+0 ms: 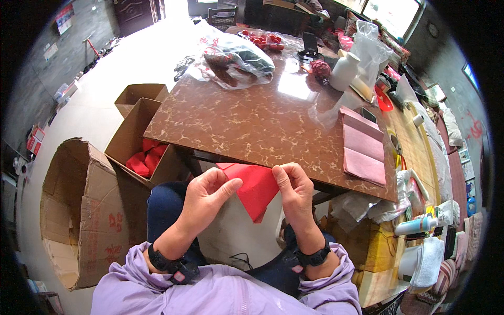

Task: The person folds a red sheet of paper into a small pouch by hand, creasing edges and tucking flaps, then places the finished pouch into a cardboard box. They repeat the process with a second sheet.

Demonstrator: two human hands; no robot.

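Note:
A folded piece of red paper [254, 187] hangs between my two hands, over the near edge of the marble-patterned table [236, 122], its pointed end downward. My left hand [212, 193] pinches its left side between thumb and fingers. The upper right corner is pinched by the thumb and fingers of my right hand [293, 189]. Pink paper sheets [364, 149], folded and stacked, lie on the table's right side. Several red folded pieces [147, 159] sit in an open cardboard box [130, 136] on the left.
A larger cardboard box [86, 212] stands at left. On the table are a plastic bag [236, 59], red fruits [264, 39], a white bottle [344, 73] and a phone [369, 115]. Scissors [395, 145] and a lotion bottle [415, 225] lie on the wooden surface at right.

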